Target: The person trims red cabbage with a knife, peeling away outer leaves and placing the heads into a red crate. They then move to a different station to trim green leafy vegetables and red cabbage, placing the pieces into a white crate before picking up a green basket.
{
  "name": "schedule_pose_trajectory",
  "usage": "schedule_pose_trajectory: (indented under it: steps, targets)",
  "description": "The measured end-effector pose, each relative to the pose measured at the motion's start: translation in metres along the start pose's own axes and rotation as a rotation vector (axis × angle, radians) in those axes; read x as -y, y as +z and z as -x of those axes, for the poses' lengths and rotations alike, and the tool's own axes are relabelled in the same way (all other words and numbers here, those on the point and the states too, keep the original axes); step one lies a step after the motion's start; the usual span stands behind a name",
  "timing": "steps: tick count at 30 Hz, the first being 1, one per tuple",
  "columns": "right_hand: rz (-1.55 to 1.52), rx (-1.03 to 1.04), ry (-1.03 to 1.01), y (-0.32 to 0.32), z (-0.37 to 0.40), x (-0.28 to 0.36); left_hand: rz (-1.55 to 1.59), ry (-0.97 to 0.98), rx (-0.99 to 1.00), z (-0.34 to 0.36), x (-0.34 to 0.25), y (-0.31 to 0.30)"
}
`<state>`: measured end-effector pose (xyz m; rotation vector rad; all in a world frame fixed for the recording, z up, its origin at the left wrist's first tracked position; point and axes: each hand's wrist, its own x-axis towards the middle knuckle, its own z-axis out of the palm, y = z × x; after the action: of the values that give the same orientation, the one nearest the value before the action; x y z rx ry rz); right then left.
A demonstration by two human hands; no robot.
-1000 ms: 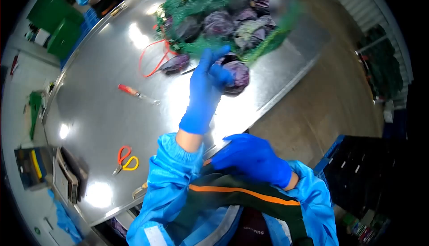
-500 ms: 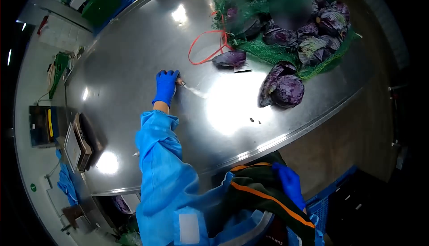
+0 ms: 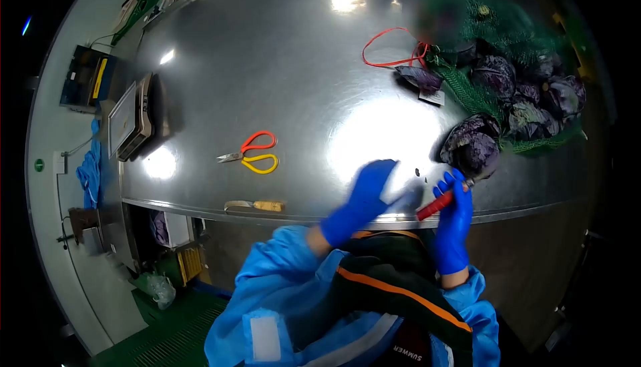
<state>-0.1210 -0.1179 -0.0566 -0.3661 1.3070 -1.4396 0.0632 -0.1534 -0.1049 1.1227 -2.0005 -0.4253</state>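
Two hands in smooth blue gloves work at the near rim of a brushed steel table (image 3: 280,67), which is glossy with glare patches. The right hand (image 3: 454,223) has its fingers (image 3: 449,183) curled around a knife (image 3: 434,205) and closed on its straight, slim, matte red handle. The knife's long axis runs diagonally. The butt end points down and toward the left hand, and the far end passes up beyond the right fingertips toward a red cabbage (image 3: 471,150). The blade is too blurred to trace. The left hand (image 3: 364,200) is motion-blurred, with its fingers seemingly extended and close to the handle's butt. I cannot tell whether they touch or grip it. The cabbage lies just beyond the right fingertips and is round, purple and loose-leaved. Further beyond it, a coarse green net sack (image 3: 481,93) holds more purple heads, with a thin red cord (image 3: 390,47) looped beside it. Well to the left of the left fingers lie scissors (image 3: 254,155) with orange and yellow loop handles. Nearer the rim is a second knife (image 3: 257,205) with a pale yellow handle.
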Motion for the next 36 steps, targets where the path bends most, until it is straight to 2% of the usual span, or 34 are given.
schedule_pose_trajectory:
  steps: [1, 3, 4, 5, 7, 9, 10, 11, 12, 13, 14, 15, 16, 18, 20, 21, 22, 23, 25, 26, 27, 28, 29, 31, 32, 35, 36]
  targets:
    - [0.059, -0.096, 0.007, -0.013, 0.001, 0.003, -0.199, -0.134, 0.092, 0.006, 0.035, -0.023]
    - [0.143, -0.054, -0.008, -0.055, -0.001, 0.006, -0.207, -0.543, 0.200, 0.040, 0.118, -0.069]
    - [0.148, -0.084, 0.014, -0.067, 0.004, 0.010, -0.787, -0.473, 0.215, 0.058, 0.152, -0.094]
    - [0.150, -0.119, 0.033, -0.077, 0.010, 0.016, -0.850, -0.467, 0.263, 0.085, 0.187, -0.119]
    - [0.154, -0.181, 0.035, -0.093, 0.014, 0.021, -0.928, -0.401, 0.353, 0.110, 0.208, -0.162]
    - [0.155, -0.223, 0.004, -0.108, 0.019, 0.023, -0.721, -0.625, 0.298, 0.143, 0.240, -0.213]
    - [0.171, -0.214, 0.008, -0.109, 0.018, 0.022, -0.984, -0.596, 0.327, 0.170, 0.269, -0.240]
    - [0.184, -0.219, 0.005, -0.107, 0.015, 0.023, -0.992, -0.833, 0.383, 0.167, 0.280, -0.271]
    - [0.201, -0.240, -0.005, -0.105, 0.014, 0.027, -1.398, -0.730, 0.494, 0.204, 0.320, -0.302]
    - [0.228, -0.273, -0.013, -0.109, 0.016, 0.035, -1.520, -1.046, 0.452, 0.146, 0.281, -0.292]
    - [0.175, -0.224, -0.051, -0.112, 0.015, 0.038, -1.614, -0.836, 0.266, 0.128, 0.300, -0.290]
    - [0.127, -0.167, -0.096, -0.113, 0.009, 0.038, -1.256, -0.696, -0.090, 0.109, 0.316, -0.282]
    - [0.139, -0.185, -0.126, -0.107, 0.004, 0.041, -1.123, -0.577, -0.146, 0.059, 0.288, -0.253]
    - [0.148, -0.215, -0.145, -0.105, -0.008, 0.046, -0.115, -0.466, -0.197, -0.018, 0.203, -0.159]
    - [0.091, -0.225, -0.157, -0.115, -0.025, 0.051, 0.337, -0.497, 0.133, -0.057, 0.089, -0.052]
    - [0.046, -0.252, -0.138, -0.125, -0.040, 0.048, 0.350, -0.748, 0.407, -0.097, -0.008, -0.021]
    - [0.134, -0.292, -0.184, -0.132, -0.054, 0.047, 0.323, -0.439, 0.435, -0.089, -0.019, 0.029]
    - [0.223, -0.332, -0.224, -0.136, -0.066, 0.049, 0.401, -0.308, 0.473, -0.093, -0.029, 0.068]
    - [0.233, -0.307, -0.101, -0.128, -0.089, 0.052, 0.798, -0.457, 0.484, -0.127, -0.058, 0.120]
    - [0.170, -0.281, -0.011, -0.129, -0.101, 0.044, 0.708, -0.452, 0.525, -0.126, -0.042, 0.155]
    - [0.078, -0.173, -0.033, -0.126, -0.104, 0.032, 0.615, -0.440, 0.566, -0.121, -0.025, 0.185]
    - [0.068, -0.201, -0.032, -0.116, -0.096, 0.030, 0.457, -0.300, 0.504, -0.118, -0.037, 0.182]
    - [0.060, -0.225, -0.028, -0.108, -0.082, 0.031, 0.692, -0.423, 0.580, -0.125, -0.050, 0.163]
    - [0.046, -0.108, 0.049, -0.114, -0.056, 0.018, 0.603, -0.472, 0.723, -0.111, -0.033, 0.121]
    - [0.079, -0.049, 0.028, -0.102, -0.037, 0.031, 0.744, -0.729, 0.771, -0.108, -0.043, 0.093]
    - [-0.013, 0.010, 0.161, -0.101, -0.036, 0.013, 0.068, -0.269, 0.656, -0.085, -0.057, 0.059]
    - [-0.052, -0.010, 0.228, -0.103, -0.040, 0.020, 0.038, -0.241, 0.722, -0.080, -0.065, 0.058]
